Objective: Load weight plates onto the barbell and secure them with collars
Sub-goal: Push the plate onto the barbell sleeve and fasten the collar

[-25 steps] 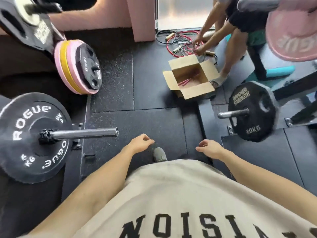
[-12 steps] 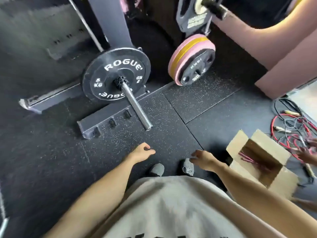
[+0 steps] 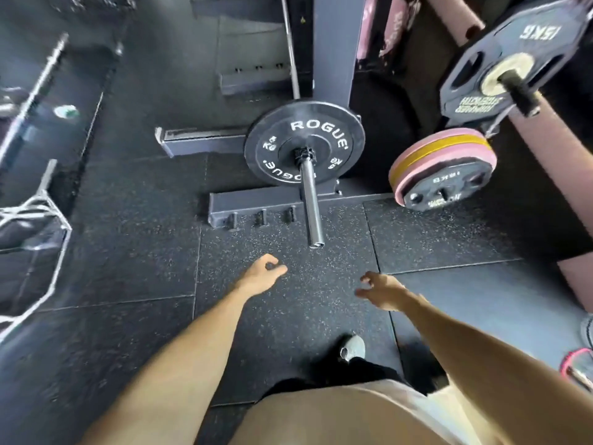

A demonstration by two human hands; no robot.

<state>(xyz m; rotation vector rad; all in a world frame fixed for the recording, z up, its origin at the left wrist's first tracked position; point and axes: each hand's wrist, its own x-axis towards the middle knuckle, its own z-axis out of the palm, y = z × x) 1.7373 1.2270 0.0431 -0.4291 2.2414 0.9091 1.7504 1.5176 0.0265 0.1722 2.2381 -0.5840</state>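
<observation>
While both the left hand [image 3: 263, 276] and right hand [image 3: 383, 292] hang loosely curled and empty above the rubber floor [image 3: 288, 303], the barbell sleeve [image 3: 312, 207] juts toward them carrying a black Rogue plate [image 3: 305, 142], with pink and yellow plates [image 3: 439, 162] stacked just right.

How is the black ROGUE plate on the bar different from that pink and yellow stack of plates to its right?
The ROGUE plate is a single black disc with white lettering; the pink and yellow stack is several discs pressed together, with a small dark plate on its face. The ROGUE plate sits on the barbell sleeve, a collar against its hub, while no bar passes through the stack, which appears to stand at floor level. Both are round and on edge, facing the camera.
</observation>
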